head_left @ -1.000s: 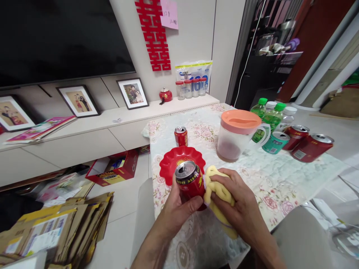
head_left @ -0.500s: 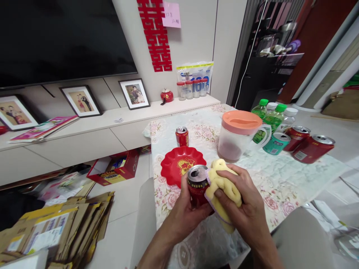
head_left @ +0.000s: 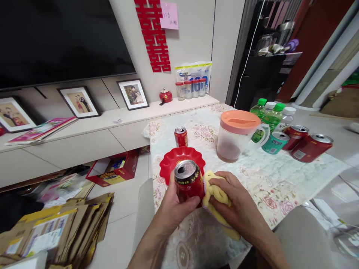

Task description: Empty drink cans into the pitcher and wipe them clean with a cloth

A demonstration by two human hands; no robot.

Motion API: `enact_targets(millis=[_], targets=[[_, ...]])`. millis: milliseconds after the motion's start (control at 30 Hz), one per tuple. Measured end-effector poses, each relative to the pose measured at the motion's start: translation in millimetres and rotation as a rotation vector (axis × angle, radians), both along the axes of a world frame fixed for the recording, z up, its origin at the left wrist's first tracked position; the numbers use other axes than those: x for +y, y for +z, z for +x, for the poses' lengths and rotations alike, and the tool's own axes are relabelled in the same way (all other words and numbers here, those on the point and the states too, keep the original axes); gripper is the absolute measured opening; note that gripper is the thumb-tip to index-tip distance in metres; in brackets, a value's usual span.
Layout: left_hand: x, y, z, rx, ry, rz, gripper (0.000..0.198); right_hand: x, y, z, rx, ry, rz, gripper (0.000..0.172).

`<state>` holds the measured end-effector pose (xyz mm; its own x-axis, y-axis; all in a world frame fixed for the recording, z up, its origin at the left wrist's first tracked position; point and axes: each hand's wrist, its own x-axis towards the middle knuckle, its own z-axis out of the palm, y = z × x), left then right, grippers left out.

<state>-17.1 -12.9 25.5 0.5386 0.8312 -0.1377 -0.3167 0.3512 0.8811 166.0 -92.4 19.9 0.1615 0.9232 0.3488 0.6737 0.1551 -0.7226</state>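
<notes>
My left hand (head_left: 178,207) is wrapped round a red drink can (head_left: 190,186) with a black and gold band and an opened silver top, held upright above the table. In my right hand (head_left: 234,200) is a bunched yellow cloth (head_left: 217,192) with a purple edge, pressed against the can's right side. Just behind the can lies a red scalloped plate (head_left: 168,158), partly covered by it. A smaller red can (head_left: 181,137) stands beyond the plate.
A pitcher (head_left: 231,144) with an orange lid stands on the flowered tablecloth (head_left: 272,183). Right of it are green-capped bottles (head_left: 272,116), a teal can (head_left: 275,143) and large red cans (head_left: 311,148). Flattened cardboard (head_left: 73,228) lies on the floor at left.
The red can has moved slightly left and now stands more upright, its front turned to show more. The cloth has shifted from the can's top rim down to its side.
</notes>
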Motion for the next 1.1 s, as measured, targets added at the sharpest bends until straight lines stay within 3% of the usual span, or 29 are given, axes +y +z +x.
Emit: enact_targets(millis=[100, 267, 400, 533, 800, 933, 1100], targets=[[-0.8, -4.8, 3.6, 0.049, -0.038, 0.007, 0.089, -1.7, 2.5, -1.9, 0.045, -0.031, 0.077, 0.026], [-3.1, -12.7, 12.5, 0.086, -0.111, 0.127, 0.096, -5.2, 12.2, -10.8, 0.110, -0.146, 0.273, 0.020], [-9.1, -12.2, 16.7, 0.158, -0.047, 0.201, 0.084, -5.4, 14.1, -19.8, 0.027, -0.210, 0.345, 0.026], [-16.2, -10.7, 20.2, 0.141, 0.064, 0.185, 0.090, -3.4, 13.4, -23.5, 0.021, -0.238, 0.338, 0.026], [-23.4, -11.9, 30.7, 0.148, 0.093, 0.261, 0.076, 1.3, 1.8, -11.4, 0.156, -0.241, 0.316, 0.020], [-12.7, -12.7, 32.9, 0.166, 0.146, 0.254, 0.090, 7.6, 2.5, -25.8, 0.019, -0.313, 0.426, 0.025], [21.1, -10.1, 35.7, 0.263, 0.268, 0.571, 0.090, 25.9, 14.2, -39.5, -0.233, -0.359, 0.560, 0.029]])
